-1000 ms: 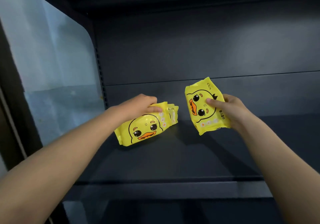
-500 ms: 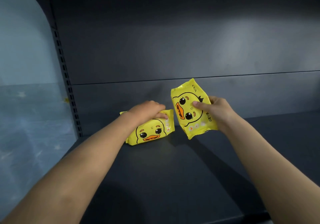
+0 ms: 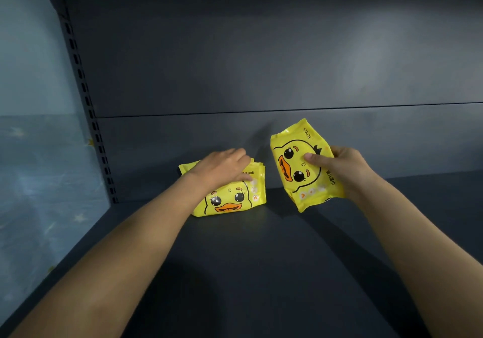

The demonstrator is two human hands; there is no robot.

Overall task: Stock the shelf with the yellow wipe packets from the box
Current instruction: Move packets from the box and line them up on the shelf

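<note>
**A:** Why is the left hand [image 3: 222, 166] over the left packet [image 3: 230, 203]?

**B:** Probably to steady it. The packet stands on its long edge on the shelf [image 3: 261, 259], mid-frame near the back panel [image 3: 261, 63], with the fingers over its top and the thumb on its face.

**A:** And the right hand [image 3: 342, 167]?

**B:** It's right of centre, clamped on the right packet [image 3: 300, 173] with the thumb across the duck. The packet is tilted and apart from the first, likely to go beside it. Both forearms reach forward. No box in view.
</note>
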